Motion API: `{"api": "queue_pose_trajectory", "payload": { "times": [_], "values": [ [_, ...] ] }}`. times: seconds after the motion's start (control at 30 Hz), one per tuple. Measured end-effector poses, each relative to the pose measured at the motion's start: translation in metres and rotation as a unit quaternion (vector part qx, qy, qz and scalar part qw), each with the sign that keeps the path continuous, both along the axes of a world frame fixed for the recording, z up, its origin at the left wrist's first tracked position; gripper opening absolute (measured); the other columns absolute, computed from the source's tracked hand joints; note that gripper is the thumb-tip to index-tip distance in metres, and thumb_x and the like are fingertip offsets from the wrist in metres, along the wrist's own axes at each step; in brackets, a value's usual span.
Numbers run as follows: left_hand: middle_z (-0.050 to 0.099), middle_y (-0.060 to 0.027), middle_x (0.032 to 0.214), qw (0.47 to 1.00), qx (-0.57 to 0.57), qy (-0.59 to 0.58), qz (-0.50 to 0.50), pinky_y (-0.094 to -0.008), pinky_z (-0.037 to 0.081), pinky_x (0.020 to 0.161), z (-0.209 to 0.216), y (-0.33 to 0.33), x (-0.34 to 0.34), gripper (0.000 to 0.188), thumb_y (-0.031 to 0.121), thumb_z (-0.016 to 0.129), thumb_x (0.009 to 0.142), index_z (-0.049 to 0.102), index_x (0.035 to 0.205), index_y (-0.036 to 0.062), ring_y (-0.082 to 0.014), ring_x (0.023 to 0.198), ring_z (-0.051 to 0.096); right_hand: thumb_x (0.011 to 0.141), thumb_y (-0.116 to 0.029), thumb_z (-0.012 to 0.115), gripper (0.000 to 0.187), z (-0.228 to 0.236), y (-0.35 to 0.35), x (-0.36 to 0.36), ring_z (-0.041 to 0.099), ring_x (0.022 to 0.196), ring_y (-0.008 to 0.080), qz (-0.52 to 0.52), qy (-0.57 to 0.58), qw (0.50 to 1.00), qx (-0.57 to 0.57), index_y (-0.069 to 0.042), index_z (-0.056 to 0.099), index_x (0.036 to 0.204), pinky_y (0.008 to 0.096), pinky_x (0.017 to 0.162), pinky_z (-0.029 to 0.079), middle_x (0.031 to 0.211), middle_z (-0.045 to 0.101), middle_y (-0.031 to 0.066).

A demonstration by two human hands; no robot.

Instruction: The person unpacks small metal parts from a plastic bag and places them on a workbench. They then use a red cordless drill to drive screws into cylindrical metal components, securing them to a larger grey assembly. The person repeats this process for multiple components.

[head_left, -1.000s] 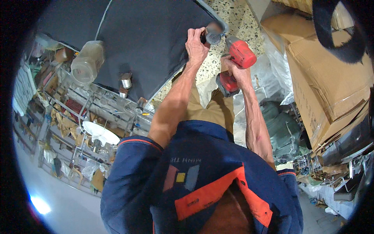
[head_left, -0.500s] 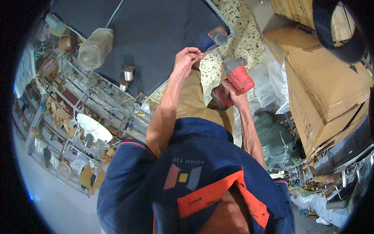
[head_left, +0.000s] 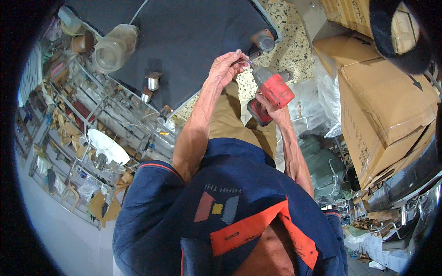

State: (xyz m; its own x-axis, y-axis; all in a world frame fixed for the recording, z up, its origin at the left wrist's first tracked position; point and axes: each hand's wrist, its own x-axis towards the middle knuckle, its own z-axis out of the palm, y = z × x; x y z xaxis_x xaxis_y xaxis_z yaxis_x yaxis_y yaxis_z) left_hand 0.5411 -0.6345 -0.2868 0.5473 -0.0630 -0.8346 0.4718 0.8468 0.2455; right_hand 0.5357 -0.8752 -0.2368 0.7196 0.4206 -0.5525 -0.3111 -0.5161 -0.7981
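Note:
My right hand [head_left: 272, 109] is wrapped round the handle of a red and black cordless drill [head_left: 276, 91], its nose pointing up and left. The drill's battery sits below my grip. My left hand [head_left: 226, 68] is closed in a pinch just left of the drill's nose. A small dark piece with a bluish spot shows at its fingertips, too small to name. Just beyond, a short grey metal cylinder [head_left: 265, 43] stands at the corner of the dark padded surface [head_left: 193, 37].
A clear plastic jar [head_left: 110, 55] and a small shiny metal cup [head_left: 153, 82] are on the dark surface's left side. Wire racks full of parts and a white dish [head_left: 107, 146] lie left. Large cardboard boxes [head_left: 386, 106] and plastic sheeting [head_left: 326, 99] stand right.
The drill has moved left and up, so its nose is now close to my left fingertips. My left hand has shifted slightly, still pinched.

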Motion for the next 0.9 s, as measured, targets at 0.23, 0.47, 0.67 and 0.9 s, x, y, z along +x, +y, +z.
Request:
{"api": "queue_pose_trajectory", "payload": {
  "times": [0.23,0.47,0.67,0.9],
  "values": [
    [0.068,-0.0089,0.089,0.998,0.0,0.059,-0.002,-0.0268,0.05,0.059,0.001,-0.007,0.007,0.024,0.026,0.071,0.096,0.066,0.096,0.0031,-0.0161,0.073,0.062,0.086,-0.015,0.077,0.019,-0.002,0.002,0.001,0.067,0.081,0.0163,0.035,-0.058,0.998,0.001,-0.006,0.069,0.102,0.0327,0.071,0.052,0.087,0.069,0.0027],
    [0.066,-0.0064,0.081,0.995,-0.032,0.098,0.013,-0.0247,0.048,0.056,-0.009,-0.016,0.018,0.021,0.023,0.074,0.093,0.066,0.091,0.0043,-0.0132,0.066,0.058,0.084,-0.013,0.076,0.02,-0.006,0.005,0.002,0.069,0.087,0.0261,0.106,-0.241,0.963,-0.054,-0.007,0.07,0.102,0.038,0.076,0.054,0.093,0.071,0.0077],
    [0.064,-0.0056,0.08,0.983,-0.101,0.135,-0.078,-0.0234,0.046,0.051,-0.031,-0.006,0.04,0.017,0.018,0.074,0.093,0.066,0.09,0.0031,-0.0118,0.065,0.056,0.085,-0.013,0.074,0.017,-0.004,0.022,-0.004,0.069,0.082,0.0274,-0.01,-0.1,0.99,-0.099,-0.007,0.069,0.1,0.0398,0.073,0.054,0.087,0.071,0.0082],
    [0.063,-0.0087,0.08,0.985,-0.069,0.13,-0.089,-0.0274,0.054,0.056,-0.066,-0.01,0.057,0.012,0.01,0.068,0.095,0.062,0.095,-0.0015,-0.0135,0.064,0.057,0.083,-0.032,0.073,0.038,0.008,0.049,0.009,0.07,0.075,0.0407,-0.055,-0.082,0.98,-0.174,-0.003,0.065,0.107,0.0497,0.066,0.052,0.076,0.068,0.0217]
  ]
}}
